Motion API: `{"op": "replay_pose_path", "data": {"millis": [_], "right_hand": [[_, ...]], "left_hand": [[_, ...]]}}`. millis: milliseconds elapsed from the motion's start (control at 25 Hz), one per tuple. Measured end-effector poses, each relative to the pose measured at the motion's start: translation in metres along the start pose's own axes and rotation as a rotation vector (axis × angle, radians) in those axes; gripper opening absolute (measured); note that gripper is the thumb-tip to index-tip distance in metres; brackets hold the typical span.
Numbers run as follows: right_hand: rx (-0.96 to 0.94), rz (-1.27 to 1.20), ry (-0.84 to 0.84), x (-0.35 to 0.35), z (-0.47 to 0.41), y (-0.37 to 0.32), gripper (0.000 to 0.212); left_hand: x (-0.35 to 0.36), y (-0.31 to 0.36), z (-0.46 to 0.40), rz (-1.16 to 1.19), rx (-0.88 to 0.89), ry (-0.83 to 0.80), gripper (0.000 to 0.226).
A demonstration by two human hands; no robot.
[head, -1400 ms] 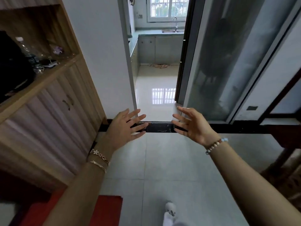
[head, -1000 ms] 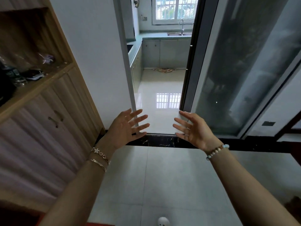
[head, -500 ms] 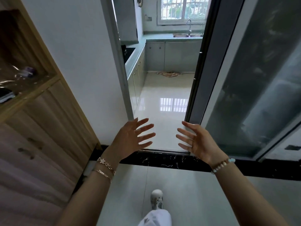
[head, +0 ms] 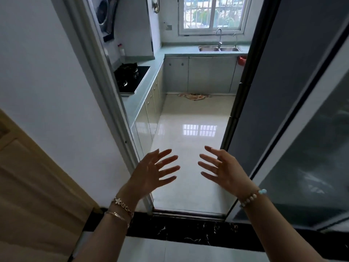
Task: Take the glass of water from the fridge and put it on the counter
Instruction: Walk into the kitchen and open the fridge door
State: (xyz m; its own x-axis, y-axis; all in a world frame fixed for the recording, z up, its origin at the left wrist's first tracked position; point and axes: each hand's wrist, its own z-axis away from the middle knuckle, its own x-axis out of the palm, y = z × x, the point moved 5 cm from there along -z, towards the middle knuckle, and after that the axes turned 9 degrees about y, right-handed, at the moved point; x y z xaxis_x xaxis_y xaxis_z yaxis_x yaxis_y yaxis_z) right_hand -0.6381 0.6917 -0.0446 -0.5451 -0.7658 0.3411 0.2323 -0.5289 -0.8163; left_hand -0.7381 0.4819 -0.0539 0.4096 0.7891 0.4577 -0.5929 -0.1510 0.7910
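Note:
My left hand [head: 151, 173] and my right hand [head: 224, 169] are held out in front of me at the kitchen doorway, palms facing each other, fingers spread, both empty. Beyond the doorway a pale green counter [head: 140, 93] runs along the left wall and across the back under the window. No fridge and no glass of water are in view.
A black gas hob [head: 130, 76] sits in the left counter. A steel sink [head: 219, 48] with a tap is at the back. A cloth [head: 194, 96] lies on the glossy floor. A dark sliding glass door [head: 283, 103] stands on the right, a wooden cabinet [head: 34, 195] on the left. A black threshold strip [head: 188, 235] crosses the floor.
I have walked forward to the kitchen doorway. The wooden shelf has slid out on the left and the kitchen fills more of the view. Both hands stay open and empty.

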Motion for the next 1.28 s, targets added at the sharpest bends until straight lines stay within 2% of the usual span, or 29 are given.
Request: {"op": "replay_pose_path", "data": {"millis": [80, 440, 920, 1160, 1280], "right_hand": [[0.007, 0.001, 0.001, 0.004, -0.042, -0.017, 0.033], [0.024, -0.004, -0.009, 0.009, -0.244, -0.120, 0.031], [0.058, -0.031, -0.056, 0.048, -0.457, -0.219, 0.037], [-0.016, -0.035, 0.000, 0.089, -0.595, -0.294, 0.034], [-0.032, -0.026, -0.003, 0.120, -0.653, -0.323, 0.040]], "left_hand": [[0.004, 0.016, -0.040, -0.016, -0.010, -0.014, 0.060], [0.020, 0.100, -0.244, -0.021, 0.004, 0.015, 0.050], [0.020, 0.212, -0.447, -0.002, 0.041, 0.058, 0.047], [-0.002, 0.310, -0.601, -0.010, 0.082, -0.022, 0.049], [-0.015, 0.359, -0.664, 0.007, 0.098, -0.048, 0.046]]}}
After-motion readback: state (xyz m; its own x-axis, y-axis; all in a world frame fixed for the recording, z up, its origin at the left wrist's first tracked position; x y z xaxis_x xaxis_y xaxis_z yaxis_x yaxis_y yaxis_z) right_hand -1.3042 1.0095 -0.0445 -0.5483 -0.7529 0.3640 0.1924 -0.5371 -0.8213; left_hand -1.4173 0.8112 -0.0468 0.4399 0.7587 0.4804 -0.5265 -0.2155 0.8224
